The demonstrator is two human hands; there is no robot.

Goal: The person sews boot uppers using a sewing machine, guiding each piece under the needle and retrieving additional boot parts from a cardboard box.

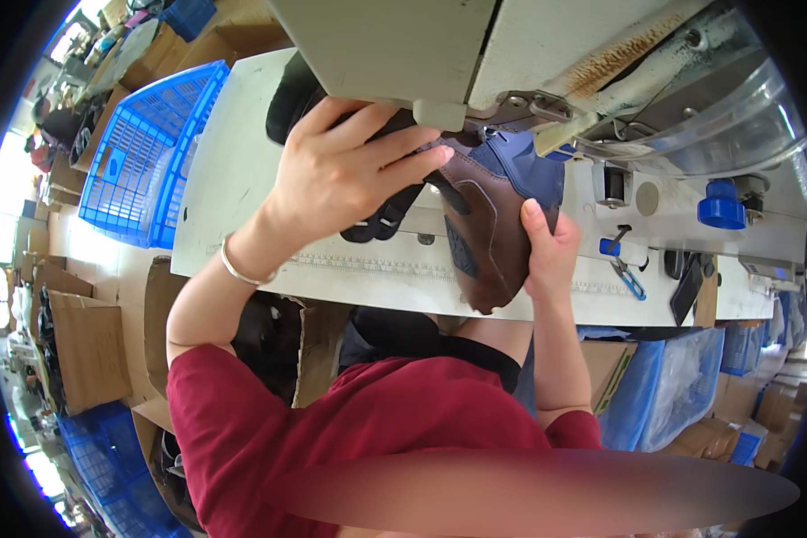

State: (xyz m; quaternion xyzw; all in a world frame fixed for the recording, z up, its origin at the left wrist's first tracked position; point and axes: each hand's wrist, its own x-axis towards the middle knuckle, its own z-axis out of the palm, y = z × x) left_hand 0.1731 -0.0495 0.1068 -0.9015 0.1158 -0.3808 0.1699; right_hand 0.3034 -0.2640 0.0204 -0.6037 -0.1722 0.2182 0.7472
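Observation:
A brown and navy shoe upper (498, 215) sits under the head of a sewing machine (394, 45), its rounded brown end hanging toward me over the table's near edge. Bent fingers of my left hand (341, 170) press on the dark part of the upper, left of the needle area. My right hand (551, 251) grips the upper's right side, thumb on top and the other fingers mostly hidden beneath. Black pieces with straps (386, 220) lie under and beside my left hand; whether they belong to the same upper I cannot tell. The machine hides the needle.
A ruler strip runs along the white table (233, 206). To the right lie blue-handled thread snips (629, 280) and a flat black object (687, 292). A blue plastic basket (143, 170) stands left of the table. Cardboard boxes (85, 350) and blue bags (663, 386) surround me.

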